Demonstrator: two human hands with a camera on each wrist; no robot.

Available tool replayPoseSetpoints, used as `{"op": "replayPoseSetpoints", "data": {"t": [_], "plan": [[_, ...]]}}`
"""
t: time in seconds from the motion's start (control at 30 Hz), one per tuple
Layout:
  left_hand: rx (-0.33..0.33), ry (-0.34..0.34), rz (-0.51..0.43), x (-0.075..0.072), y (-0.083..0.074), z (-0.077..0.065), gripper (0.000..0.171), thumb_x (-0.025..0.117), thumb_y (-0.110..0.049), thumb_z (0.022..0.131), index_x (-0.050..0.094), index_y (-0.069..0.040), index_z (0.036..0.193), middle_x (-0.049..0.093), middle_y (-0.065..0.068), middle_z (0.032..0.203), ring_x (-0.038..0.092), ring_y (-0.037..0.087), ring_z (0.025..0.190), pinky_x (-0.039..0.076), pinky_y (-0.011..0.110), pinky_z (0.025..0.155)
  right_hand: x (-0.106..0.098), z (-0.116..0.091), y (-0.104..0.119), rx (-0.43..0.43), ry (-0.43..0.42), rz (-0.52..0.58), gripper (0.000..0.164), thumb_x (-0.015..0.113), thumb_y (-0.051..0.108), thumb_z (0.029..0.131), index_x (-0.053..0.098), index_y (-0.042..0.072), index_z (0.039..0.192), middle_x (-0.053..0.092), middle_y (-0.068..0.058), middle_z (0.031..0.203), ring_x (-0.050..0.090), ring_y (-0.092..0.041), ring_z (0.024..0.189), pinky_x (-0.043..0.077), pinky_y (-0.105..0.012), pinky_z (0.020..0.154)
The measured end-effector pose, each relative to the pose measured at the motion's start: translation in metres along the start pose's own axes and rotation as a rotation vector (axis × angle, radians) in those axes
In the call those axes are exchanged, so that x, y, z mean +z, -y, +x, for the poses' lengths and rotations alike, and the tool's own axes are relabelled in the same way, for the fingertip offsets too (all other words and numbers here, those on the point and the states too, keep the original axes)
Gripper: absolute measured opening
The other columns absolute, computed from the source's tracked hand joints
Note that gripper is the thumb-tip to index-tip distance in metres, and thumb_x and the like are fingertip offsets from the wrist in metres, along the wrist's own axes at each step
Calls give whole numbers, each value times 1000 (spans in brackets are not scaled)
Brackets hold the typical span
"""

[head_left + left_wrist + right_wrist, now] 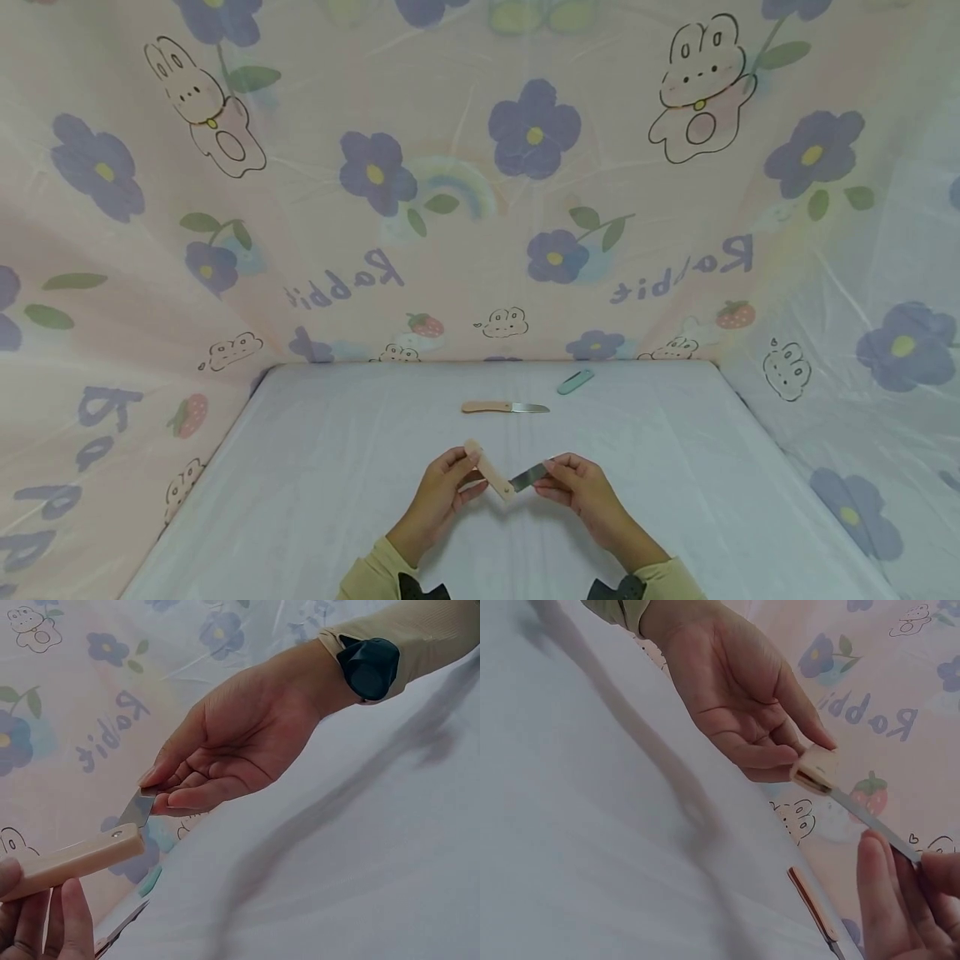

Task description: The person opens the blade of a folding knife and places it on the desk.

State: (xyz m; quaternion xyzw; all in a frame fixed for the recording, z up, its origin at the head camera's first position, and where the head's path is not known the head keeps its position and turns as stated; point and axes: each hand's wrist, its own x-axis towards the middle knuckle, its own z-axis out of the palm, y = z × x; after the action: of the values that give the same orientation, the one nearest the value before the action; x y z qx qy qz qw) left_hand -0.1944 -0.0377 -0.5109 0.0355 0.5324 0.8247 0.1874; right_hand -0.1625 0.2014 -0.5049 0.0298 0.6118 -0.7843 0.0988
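Observation:
A folding knife with a pale tan handle is held up between both hands, its metal blade swung partway out at an angle. My left hand grips the handle between thumb and fingers. The blade's far end is pinched by my right hand. A rivet shows at the pivot end of the handle in the left wrist view. The right wrist view looks into the handle's slot, with the blade coming out of it. My fingertips hide part of the blade.
Beyond the hands, a second tan-handled knife lies on the white table covering with its blade out. Farther back is a small teal folded knife or cutter. Printed fabric walls enclose the back and sides.

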Motion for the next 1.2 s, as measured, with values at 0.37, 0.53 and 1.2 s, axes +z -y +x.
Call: {"op": "replayPoseSetpoints", "data": {"t": [0.37, 0.53, 1.2], "plan": [[2, -42, -76, 1, -3, -2, 37, 60, -18, 92, 46, 5, 118, 55, 11, 105, 59, 20, 96, 49, 35, 88, 5, -3, -1, -4, -89, 85, 19, 59, 11, 91, 50, -4, 98, 64, -15, 91, 66, -25, 86, 51, -38, 83], [5, -70, -130, 2, -2, -3, 28, 58, -14, 93, 49, 2, 114, 57, 9, 101, 60, 19, 94, 49, 36, 88, 9, -4, -2, -14, -122, 128, 19, 59, 11, 91, 49, -4, 98, 64, -14, 90, 66, -24, 85, 51, -37, 82], [11, -107, -261, 9, 0, -6, 26, 53, -10, 95, 45, 4, 116, 56, 12, 103, 59, 24, 98, 46, 40, 91, 14, -4, -10, -27, -221, 258, 19, 60, 6, 89, 48, -5, 99, 64, -19, 92, 66, -28, 86, 51, -37, 83]]}}
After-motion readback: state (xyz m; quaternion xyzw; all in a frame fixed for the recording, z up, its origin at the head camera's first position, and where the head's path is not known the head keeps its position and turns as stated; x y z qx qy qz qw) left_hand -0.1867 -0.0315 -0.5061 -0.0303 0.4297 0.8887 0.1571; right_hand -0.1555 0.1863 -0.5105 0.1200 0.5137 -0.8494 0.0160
